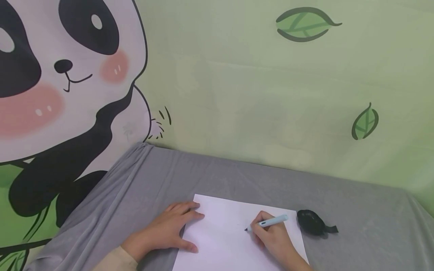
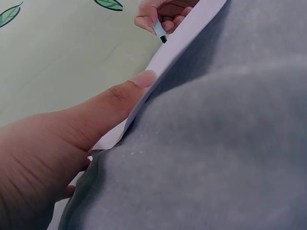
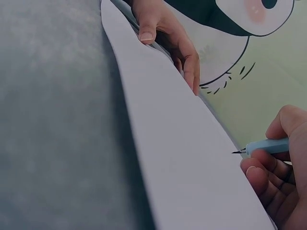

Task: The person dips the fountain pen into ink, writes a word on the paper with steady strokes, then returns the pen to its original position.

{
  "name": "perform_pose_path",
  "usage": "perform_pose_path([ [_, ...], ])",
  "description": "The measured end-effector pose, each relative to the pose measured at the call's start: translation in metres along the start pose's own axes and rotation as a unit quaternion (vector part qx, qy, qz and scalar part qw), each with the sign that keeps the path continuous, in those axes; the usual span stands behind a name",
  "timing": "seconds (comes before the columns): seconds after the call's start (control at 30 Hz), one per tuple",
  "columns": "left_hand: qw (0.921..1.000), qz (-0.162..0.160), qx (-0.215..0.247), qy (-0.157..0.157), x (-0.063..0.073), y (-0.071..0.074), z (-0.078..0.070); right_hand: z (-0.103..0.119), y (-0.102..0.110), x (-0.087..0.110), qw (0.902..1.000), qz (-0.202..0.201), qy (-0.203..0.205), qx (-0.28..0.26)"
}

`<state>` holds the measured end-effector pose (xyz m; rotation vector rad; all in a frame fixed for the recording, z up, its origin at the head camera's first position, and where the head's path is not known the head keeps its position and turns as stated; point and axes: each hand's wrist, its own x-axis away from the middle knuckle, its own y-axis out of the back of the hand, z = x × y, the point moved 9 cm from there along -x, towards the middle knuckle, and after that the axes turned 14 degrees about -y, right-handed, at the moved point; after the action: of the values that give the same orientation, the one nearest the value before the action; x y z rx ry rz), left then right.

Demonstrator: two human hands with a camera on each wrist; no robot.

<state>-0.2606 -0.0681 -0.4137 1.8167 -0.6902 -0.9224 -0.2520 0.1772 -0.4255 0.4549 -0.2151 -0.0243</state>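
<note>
A sheet of white paper (image 1: pixel 217 241) lies on the grey cloth. My right hand (image 1: pixel 271 235) pinches a light blue pen (image 1: pixel 276 219) between thumb and fingers, with its dark tip at the paper, right of the middle. In the right wrist view the pen (image 3: pixel 268 146) shows a thin, pointed nib close over the sheet. A few faint specks sit near the tip in the head view. My left hand (image 1: pixel 169 227) rests on the paper's left edge with thumb and fingers spread. Its thumb (image 2: pixel 120 98) lies along the edge in the left wrist view.
A black, glossy oval object (image 1: pixel 310 222) with a short flat tail lies just right of the paper. Grey cloth (image 1: pixel 220 173) covers the table, with folds at the left. Behind it hangs a pale green backdrop (image 1: pixel 230 94) with a panda and leaves.
</note>
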Motion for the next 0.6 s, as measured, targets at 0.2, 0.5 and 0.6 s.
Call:
perform_pose_path([
  [0.2, 0.9999, -0.006, -0.006, -0.006, -0.0002, 0.0011, -0.0014, 0.0011, -0.0025, 0.002, 0.9999, 0.013, 0.008, 0.006],
  [0.5, 1.0, -0.001, -0.005, -0.002, -0.0004, 0.0012, -0.0007, 0.004, -0.006, 0.0049, 0.9988, 0.036, 0.03, 0.013],
  [0.6, 1.0, 0.003, -0.002, 0.001, -0.0005, 0.0001, -0.0002, 0.0037, -0.0064, 0.0049, 0.9989, 0.036, 0.023, 0.018],
])
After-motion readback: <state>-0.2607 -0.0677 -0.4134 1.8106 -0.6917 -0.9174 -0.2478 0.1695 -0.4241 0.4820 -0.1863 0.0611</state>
